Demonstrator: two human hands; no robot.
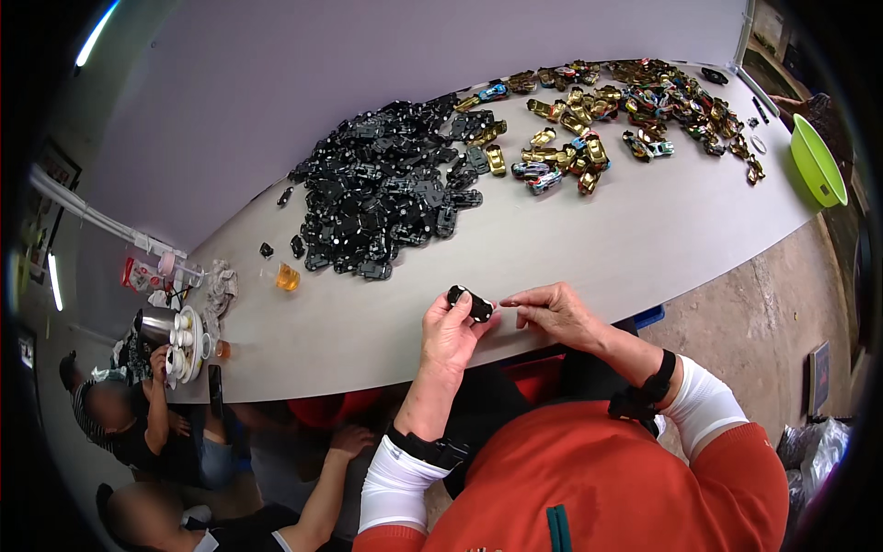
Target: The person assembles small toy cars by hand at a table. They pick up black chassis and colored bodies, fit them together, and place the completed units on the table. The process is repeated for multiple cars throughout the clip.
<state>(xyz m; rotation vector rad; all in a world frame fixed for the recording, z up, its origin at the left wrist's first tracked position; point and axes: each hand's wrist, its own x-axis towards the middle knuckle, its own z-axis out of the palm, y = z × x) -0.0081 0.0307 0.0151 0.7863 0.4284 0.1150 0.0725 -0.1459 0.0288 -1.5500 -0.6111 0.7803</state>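
— What did the left hand point(448, 333) hold?
— It pinched a small, flat black plastic piece point(470, 303) just above the table's point(589, 248) near edge.
— And the right hand point(552, 313)?
— Its fingers were curled with nothing in them, just beside the piece.
— What else lay there?
— A bumpy pile of black pieces point(386, 189) mid-table, and shiny toy cars point(607, 115) toward the far right corner.
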